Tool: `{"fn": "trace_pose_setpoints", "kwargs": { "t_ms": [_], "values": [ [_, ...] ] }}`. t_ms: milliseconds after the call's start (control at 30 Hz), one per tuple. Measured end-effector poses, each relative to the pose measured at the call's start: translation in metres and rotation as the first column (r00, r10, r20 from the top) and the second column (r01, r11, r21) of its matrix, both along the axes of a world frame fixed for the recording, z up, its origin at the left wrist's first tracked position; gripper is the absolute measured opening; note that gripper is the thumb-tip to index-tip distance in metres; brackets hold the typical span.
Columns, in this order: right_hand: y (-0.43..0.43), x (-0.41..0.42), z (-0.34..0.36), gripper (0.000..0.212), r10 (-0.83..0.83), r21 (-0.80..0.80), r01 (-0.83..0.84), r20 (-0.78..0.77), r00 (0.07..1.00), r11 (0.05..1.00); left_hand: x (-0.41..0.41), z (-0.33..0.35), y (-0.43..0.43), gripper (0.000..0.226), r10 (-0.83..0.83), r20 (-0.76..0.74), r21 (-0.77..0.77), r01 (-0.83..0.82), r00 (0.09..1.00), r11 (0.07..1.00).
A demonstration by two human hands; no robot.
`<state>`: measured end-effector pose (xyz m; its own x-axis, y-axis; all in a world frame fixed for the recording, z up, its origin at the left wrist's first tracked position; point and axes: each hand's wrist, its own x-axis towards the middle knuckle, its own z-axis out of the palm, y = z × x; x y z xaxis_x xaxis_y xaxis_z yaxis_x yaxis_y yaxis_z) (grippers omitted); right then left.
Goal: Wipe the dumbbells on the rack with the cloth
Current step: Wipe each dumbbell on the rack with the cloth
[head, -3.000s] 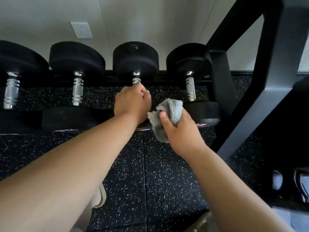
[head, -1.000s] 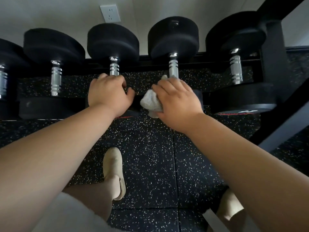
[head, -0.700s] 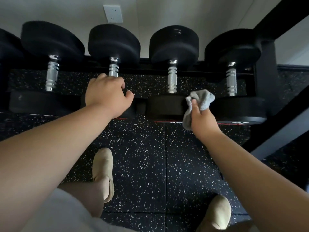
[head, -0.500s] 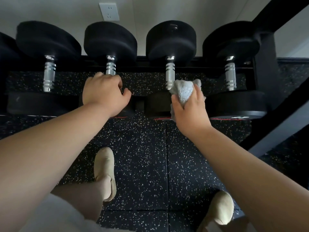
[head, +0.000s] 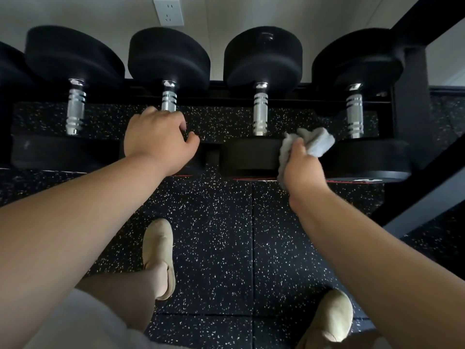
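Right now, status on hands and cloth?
Left hand grips second dumbbell. Right hand holds cloth against third dumbbell. Nothing obstructing.

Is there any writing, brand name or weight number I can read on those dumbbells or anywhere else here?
Nothing here can be read.
Rightmost dumbbell: pale marks on the near end face, too blurred and cut off to read.
Other dumbbells: thin red lines along the near edges, no legible characters.
Wall socket: only slots, no text visible.
Cloth in the right hand: no label showing.
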<state>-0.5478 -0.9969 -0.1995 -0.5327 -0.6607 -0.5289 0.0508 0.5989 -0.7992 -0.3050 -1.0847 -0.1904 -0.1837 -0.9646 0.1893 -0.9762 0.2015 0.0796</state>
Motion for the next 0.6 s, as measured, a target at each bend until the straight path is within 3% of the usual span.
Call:
{"fn": "trace_pose_setpoints", "kwargs": {
  "t_ms": [67, 133, 200, 233, 400, 467, 533, 600],
  "values": [
    [0.007, 0.013, -0.001, 0.075, 0.135, 0.025, -0.132, -0.166, 0.977, 0.991, 0.000, 0.001, 0.000, 0.033, -0.001, 0.003, 0.003, 0.001, 1.000, 1.000],
    [0.025, 0.031, 0.001, 0.089, 0.339, 0.033, -0.356, -0.398, 0.852, 0.934, 0.000, 0.001, 0.000, 0.034, -0.003, 0.001, -0.001, 0.003, 1.000, 1.000],
    [0.029, 0.024, -0.003, 0.091, 0.357, -0.001, -0.448, -0.601, 0.715, 0.894, 0.000, 0.001, 0.000, 0.032, -0.002, -0.023, -0.007, 0.002, 1.000, 1.000],
    [0.025, 0.012, -0.004, 0.091, 0.331, -0.042, -0.459, -0.635, 0.698, 0.887, 0.000, 0.000, 0.001, 0.031, 0.000, -0.030, -0.010, 0.000, 1.000, 1.000],
    [0.002, -0.021, -0.007, 0.081, 0.341, -0.115, -0.418, -0.406, 0.848, 0.901, 0.000, -0.001, 0.001, 0.029, 0.001, -0.026, -0.019, -0.002, 1.000, 1.000],
    [-0.002, -0.013, -0.005, 0.089, 0.330, -0.078, -0.401, -0.437, 0.837, 0.913, 0.000, 0.000, 0.000, 0.029, 0.003, -0.023, -0.017, -0.003, 1.000, 1.000],
    [-0.003, 0.003, -0.003, 0.094, 0.364, 0.006, -0.457, -0.614, 0.700, 0.889, 0.000, 0.000, 0.000, 0.031, 0.008, -0.018, -0.007, -0.009, 1.000, 1.000],
    [-0.003, 0.016, 0.001, 0.093, 0.407, 0.123, -0.567, -0.817, 0.408, 0.814, 0.000, 0.000, 0.000, 0.036, 0.007, -0.018, 0.000, -0.007, 1.000, 1.000]
  ]
}}
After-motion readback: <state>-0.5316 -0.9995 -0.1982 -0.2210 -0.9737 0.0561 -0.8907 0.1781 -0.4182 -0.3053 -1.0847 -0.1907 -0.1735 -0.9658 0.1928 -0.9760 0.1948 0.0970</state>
